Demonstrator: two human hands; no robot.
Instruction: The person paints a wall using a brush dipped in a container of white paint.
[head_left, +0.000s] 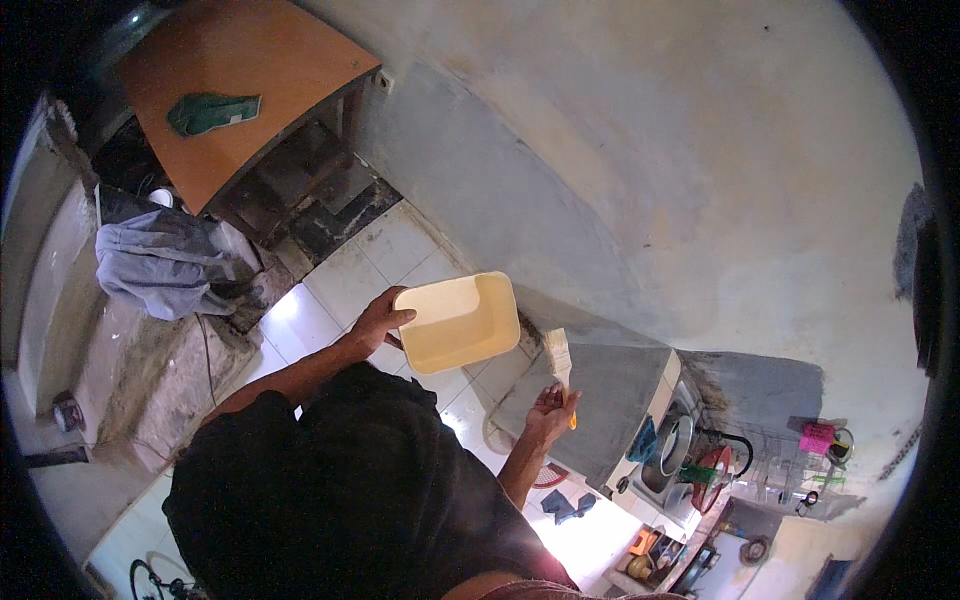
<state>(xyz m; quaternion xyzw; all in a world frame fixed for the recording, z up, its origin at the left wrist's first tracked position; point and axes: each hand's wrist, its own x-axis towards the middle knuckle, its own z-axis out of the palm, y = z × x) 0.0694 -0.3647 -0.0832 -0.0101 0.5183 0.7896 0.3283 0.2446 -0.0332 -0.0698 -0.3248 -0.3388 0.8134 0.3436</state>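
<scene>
My left hand (377,322) grips a pale yellow plastic tub (458,352) by its left rim, the thumb over the edge. Light falls on part of the tub's inside, and I cannot make out whether any liquid lies in it. To the right, my right hand (550,412) is closed round the handle of a paintbrush (558,350). Its pale bristles point up and stand apart from the tub, while the yellow handle end shows below my fingers.
A patchy grey and cream wall (640,150) rises ahead. At the far left stands a brown table (270,60) with a green cloth (212,113) on it. A grey cloth (160,255) hangs at the left. Right, a counter holds a sink (668,455). White floor tiles (400,240) lie below.
</scene>
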